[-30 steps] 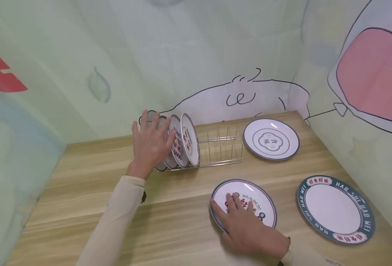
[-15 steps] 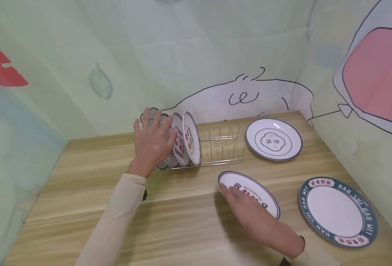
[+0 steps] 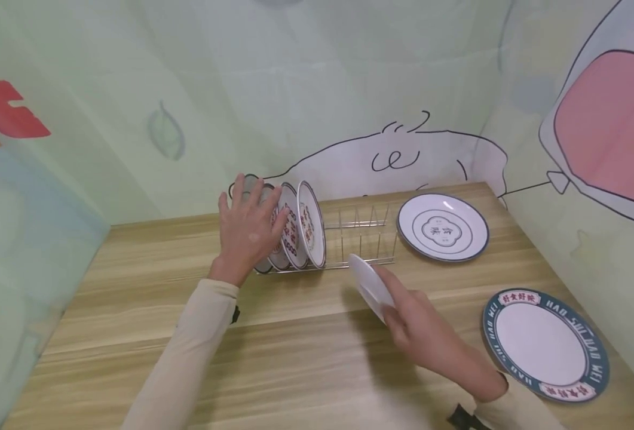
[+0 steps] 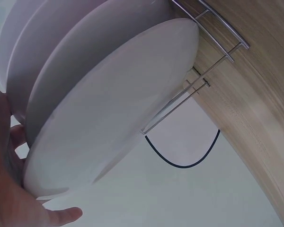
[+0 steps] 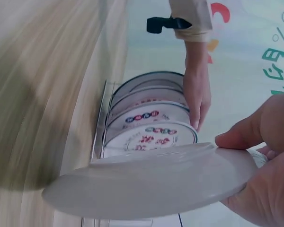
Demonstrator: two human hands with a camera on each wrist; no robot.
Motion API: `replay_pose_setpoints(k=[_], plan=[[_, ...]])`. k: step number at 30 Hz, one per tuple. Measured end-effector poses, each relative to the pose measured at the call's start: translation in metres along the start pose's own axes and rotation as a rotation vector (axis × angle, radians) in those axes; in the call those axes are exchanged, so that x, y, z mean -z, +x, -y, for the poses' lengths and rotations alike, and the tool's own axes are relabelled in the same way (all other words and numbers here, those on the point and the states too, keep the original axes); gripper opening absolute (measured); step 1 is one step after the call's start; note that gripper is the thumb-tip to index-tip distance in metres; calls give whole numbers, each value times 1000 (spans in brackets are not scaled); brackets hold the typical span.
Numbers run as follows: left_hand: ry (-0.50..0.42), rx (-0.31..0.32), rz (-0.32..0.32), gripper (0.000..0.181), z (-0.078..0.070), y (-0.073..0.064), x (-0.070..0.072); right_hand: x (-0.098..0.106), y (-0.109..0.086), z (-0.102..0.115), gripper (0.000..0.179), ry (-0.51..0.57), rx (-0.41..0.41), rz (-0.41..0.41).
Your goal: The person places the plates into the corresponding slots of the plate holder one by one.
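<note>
R hand [image 3: 424, 325] has the held plate [image 3: 370, 286] clamped at its edge btwn thumb & fingers, just in front of the rack [image 3: 376, 261], steeply tilted & off the table [image 3: 306, 370]; I get its plain white side in R wrist cam. Top edge overlaps the rack's front rail in head view; I can't tell if they touch.

L hand [image 3: 248, 234] is at the rack's L end, fingers straight & spread apart across the upper rims of the racked plates [image 3: 311, 224], touching, not clamped. I count 4 of those, on edge side by side in rack's L half; R-most shows red print, L-most is mostly behind the hand.

Blue-rim plate [image 3: 443, 227] lies flat just R of rack. Green-rim plate [image 3: 541, 337] lies flat too, in front & well R of rack. Behind rack I see the backdrop [image 3: 317, 77] w/ line drawings. Both arms have pale sleeves [image 3: 184, 352], w/ a dark strap [image 3: 466, 419] at R wrist.
</note>
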State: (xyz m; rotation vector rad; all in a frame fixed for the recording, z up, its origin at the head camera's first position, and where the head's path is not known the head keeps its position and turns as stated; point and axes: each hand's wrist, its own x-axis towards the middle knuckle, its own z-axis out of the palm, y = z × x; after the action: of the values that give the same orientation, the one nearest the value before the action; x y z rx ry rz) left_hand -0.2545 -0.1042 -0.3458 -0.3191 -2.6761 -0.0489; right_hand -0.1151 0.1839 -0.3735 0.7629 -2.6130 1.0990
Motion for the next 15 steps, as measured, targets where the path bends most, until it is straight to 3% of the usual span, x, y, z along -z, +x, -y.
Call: replay_pose_setpoints(k=[4, 15], plan=[[1, -4, 1, 53, 1, -1, -1, -5, 5, 4, 62, 96, -9, -32], [-12, -3, 3, 53, 1, -1, 1, -28, 27, 6, 59, 241, -36, -236]])
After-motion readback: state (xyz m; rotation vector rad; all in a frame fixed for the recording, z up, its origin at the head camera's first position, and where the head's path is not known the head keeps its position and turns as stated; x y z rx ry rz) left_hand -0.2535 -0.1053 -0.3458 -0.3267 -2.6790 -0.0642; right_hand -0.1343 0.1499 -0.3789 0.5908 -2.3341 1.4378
